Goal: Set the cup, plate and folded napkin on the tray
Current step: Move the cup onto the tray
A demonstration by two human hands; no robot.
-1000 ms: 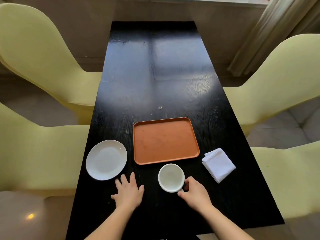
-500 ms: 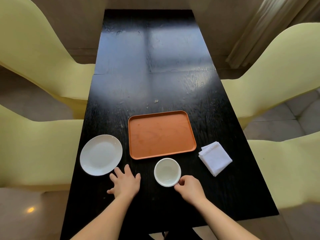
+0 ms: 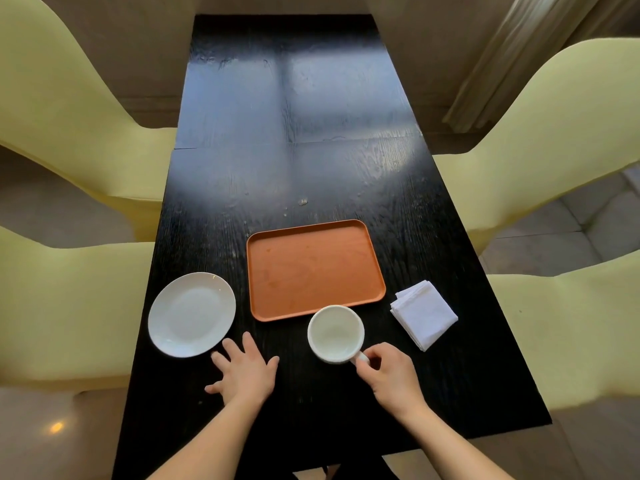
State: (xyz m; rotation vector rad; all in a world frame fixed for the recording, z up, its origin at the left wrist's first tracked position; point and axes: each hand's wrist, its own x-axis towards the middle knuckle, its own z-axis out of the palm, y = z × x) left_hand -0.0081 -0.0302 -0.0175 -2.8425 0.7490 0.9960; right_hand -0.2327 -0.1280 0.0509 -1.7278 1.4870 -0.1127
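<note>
A: What are the hands doing?

B: The right hand [image 3: 389,375] pinches the handle of the white cup [image 3: 335,333], which overlaps the near edge of the orange tray [image 3: 313,268]. The left hand [image 3: 247,372] lies open and flat on the dark surface [image 3: 311,133], just beside the plate [image 3: 191,314].

A: And the napkin?

B: The folded napkin [image 3: 423,314] lies right of the tray. To place the cup well, lift it clear of the rim, keep it level, and leave room for the plate.
</note>
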